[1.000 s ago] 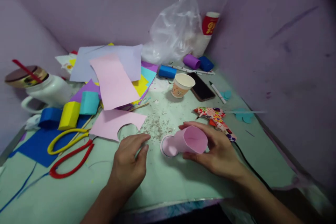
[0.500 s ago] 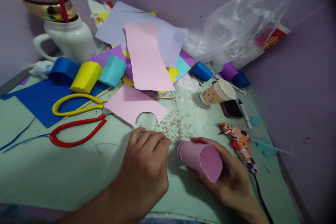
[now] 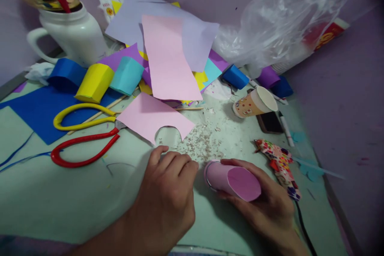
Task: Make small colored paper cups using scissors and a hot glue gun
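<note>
My right hand grips a pink paper tube, thumb and fingers on opposite sides. The tube lies tilted, its open end toward me, and a thin dark ring shows round its far end. My left hand is closed beside the tube, knuckles up, not touching it; its curled fingers hide whatever they may hold. Just beyond that hand lies a pink paper sheet with a round piece cut out of its edge. Scissors with one yellow and one red handle have their blades under this sheet.
At right lie a floral-patterned glue gun, a phone, a marker and a tilted paper cup. Blue, yellow and turquoise paper tubes stand at left near a white mug. Coloured sheets and a plastic bag are behind.
My right hand has turned the pink tube slightly, so its opening looks wider and flatter. The left hand stays closed in nearly the same place. The whole view has shifted a little.
</note>
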`<state>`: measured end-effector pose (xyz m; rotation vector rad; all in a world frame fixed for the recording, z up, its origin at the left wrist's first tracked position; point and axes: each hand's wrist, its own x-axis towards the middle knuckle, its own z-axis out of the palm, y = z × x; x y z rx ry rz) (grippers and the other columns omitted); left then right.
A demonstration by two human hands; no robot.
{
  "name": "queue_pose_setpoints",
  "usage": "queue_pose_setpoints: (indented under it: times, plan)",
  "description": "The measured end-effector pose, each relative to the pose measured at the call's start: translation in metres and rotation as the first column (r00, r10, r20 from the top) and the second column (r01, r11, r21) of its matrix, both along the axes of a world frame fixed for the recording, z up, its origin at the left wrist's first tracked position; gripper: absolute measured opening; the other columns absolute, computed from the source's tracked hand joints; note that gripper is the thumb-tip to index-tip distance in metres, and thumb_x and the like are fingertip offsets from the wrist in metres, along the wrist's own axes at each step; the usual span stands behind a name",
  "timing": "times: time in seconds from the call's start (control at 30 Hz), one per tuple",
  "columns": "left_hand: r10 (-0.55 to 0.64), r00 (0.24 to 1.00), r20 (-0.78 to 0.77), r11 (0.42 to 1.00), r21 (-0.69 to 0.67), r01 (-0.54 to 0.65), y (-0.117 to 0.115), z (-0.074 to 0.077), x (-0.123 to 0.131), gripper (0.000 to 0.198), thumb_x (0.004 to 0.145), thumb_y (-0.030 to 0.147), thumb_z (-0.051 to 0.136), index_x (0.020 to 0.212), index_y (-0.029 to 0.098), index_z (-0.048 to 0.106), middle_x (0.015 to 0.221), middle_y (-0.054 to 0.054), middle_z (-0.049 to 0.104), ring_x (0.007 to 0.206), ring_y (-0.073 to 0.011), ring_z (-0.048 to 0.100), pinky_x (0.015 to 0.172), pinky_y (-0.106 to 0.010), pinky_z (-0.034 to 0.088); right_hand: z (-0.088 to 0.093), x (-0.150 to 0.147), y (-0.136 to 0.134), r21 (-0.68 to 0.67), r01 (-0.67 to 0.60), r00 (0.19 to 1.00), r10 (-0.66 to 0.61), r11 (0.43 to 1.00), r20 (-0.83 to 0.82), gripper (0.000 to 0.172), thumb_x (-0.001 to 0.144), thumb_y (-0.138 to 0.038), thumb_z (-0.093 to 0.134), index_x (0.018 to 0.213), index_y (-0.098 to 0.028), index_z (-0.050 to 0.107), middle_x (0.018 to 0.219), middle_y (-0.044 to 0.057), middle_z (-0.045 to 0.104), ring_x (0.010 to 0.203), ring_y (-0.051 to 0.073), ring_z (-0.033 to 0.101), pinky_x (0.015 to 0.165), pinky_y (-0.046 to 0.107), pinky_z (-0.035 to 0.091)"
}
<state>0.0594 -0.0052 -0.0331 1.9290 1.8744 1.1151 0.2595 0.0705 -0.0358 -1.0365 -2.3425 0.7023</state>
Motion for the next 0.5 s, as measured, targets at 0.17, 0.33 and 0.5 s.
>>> queue_pose_setpoints:
  times: [0.17, 0.33, 0.5]
  plan:
    - [-0.01, 1.0, -0.025, 1.0, -0.023, 0.009, -0.0005, -0.0012, -0.0003, 0.025, 0.075, 0.002, 0.047, 0.086, 0.015, 0.065, 0.083, -0.005, 0.069, 0.08, -0.0201, 0.061, 0.089, -0.045, 0.036, 0.0028, -0.0013, -0.001, 0.03, 0.006, 1.0, -0.007, 1.0, 0.009, 0.045, 0.072, -0.032, 0.073, 0.114, -0.025, 0.056, 0.101, 0.007, 0.072, 0.087, 0.023, 0.07, 0.075, 0.035, 0.06]
    - [-0.034, 0.998, -0.049, 0.999, -0.011, 0.034, 0.0006, -0.0035, 0.0009, 0.024, 0.077, 0.003, 0.046, 0.087, 0.016, 0.063, 0.084, -0.004, 0.069, 0.08, -0.02, 0.062, 0.088, -0.046, 0.036, 0.0027, -0.0028, 0.0012, -0.01, -0.037, 0.999, 0.037, 0.999, -0.01, 0.05, 0.071, -0.024, 0.073, 0.117, -0.024, 0.053, 0.103, 0.008, 0.07, 0.089, 0.024, 0.069, 0.079, 0.035, 0.059]
    - [-0.053, 0.988, -0.147, 0.996, 0.065, 0.063, 0.0025, -0.002, -0.0045, 0.026, 0.078, 0.005, 0.044, 0.095, 0.02, 0.057, 0.088, -0.001, 0.07, 0.082, -0.0187, 0.064, 0.09, -0.044, 0.038, -0.001, -0.0057, 0.0034, -0.027, -0.104, 0.985, 0.099, 0.994, -0.142, 0.059, 0.068, -0.017, 0.074, 0.122, -0.021, 0.05, 0.109, 0.009, 0.068, 0.096, 0.022, 0.066, 0.084, 0.033, 0.056]
